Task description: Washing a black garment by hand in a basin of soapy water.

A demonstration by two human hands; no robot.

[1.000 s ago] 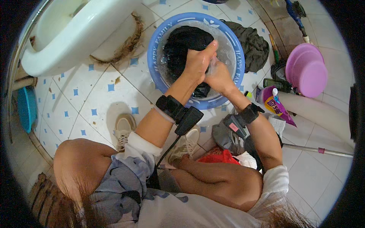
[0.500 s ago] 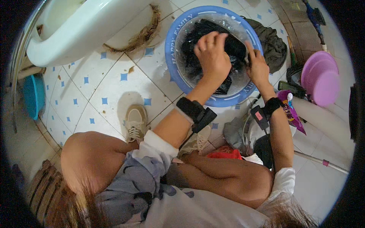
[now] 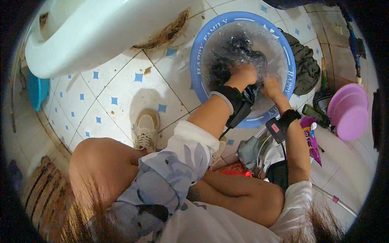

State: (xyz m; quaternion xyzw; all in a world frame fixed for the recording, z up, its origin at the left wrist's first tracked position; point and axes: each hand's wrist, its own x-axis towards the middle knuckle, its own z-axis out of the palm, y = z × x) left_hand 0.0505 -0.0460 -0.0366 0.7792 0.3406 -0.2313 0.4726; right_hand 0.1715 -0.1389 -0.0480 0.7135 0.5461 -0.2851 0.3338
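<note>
A blue plastic basin point(image 3: 196, 81) with grey, foamy water point(image 3: 265, 44) stands on the tiled floor. Wet black cloth point(image 3: 221, 67) lies in it, partly under the surface. My left hand point(image 3: 244, 75) reaches down onto the cloth near the basin's middle; its fingers are under water and smeared by motion. Just to its right, my right hand point(image 3: 272, 88) dips into the water by the right inner wall. Its fingers are hidden too, so I cannot tell whether either hand grips the cloth. Each wrist wears a black strap with a small box.
A white toilet point(image 3: 93, 36) stands at the upper left, with a teal basin point(image 3: 38, 91) behind it. Dark crumpled fabric point(image 3: 306, 62) lies against the blue basin's right side. Farther right are a pink basin point(image 3: 350, 109) and a purple packet point(image 3: 311, 146); a metal pole point(image 3: 340, 204) lies lower right.
Both hands have gone down into the water; the left was above the cloth with its fingers apart. The black cloth sits lower and more submerged. The whole view has shifted slightly.
</note>
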